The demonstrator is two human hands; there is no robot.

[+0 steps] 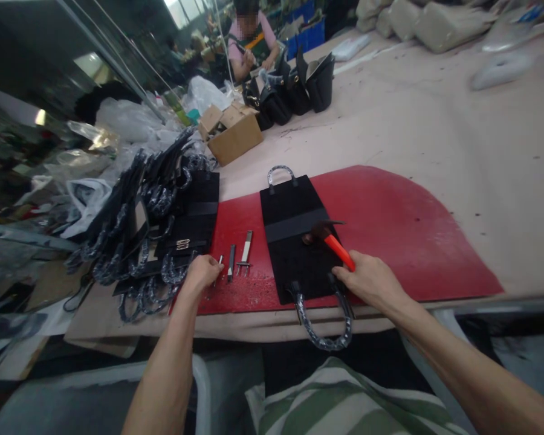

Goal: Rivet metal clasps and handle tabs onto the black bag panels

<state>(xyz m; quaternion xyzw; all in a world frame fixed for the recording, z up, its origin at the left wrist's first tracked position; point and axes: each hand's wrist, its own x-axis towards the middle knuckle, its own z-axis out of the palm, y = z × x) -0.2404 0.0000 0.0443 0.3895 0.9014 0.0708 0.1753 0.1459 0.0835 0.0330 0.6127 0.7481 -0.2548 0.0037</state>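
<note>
My right hand (367, 275) is closed around the orange handle of a hammer (338, 246), whose dark head is over a black bag panel (294, 254). Looped handles in clear wrap stick out from both ends of this panel, which lies flat on a red mat (381, 229). At the mat's left side, my left hand (204, 270) pinches a thin metal tool (220, 261) between its fingertips; the tool's kind is too small to tell. Just right of that hand lie a dark metal bar tool (231, 263) and a pronged punch (245, 252).
A heap of black bag pieces (163, 211) with wrapped handles crowds the left. Farther back stand a cardboard box (236, 139) and several black bags (294, 90), with a person (254, 45) behind them. Wrapped beige bundles (448, 27) lie at the far right.
</note>
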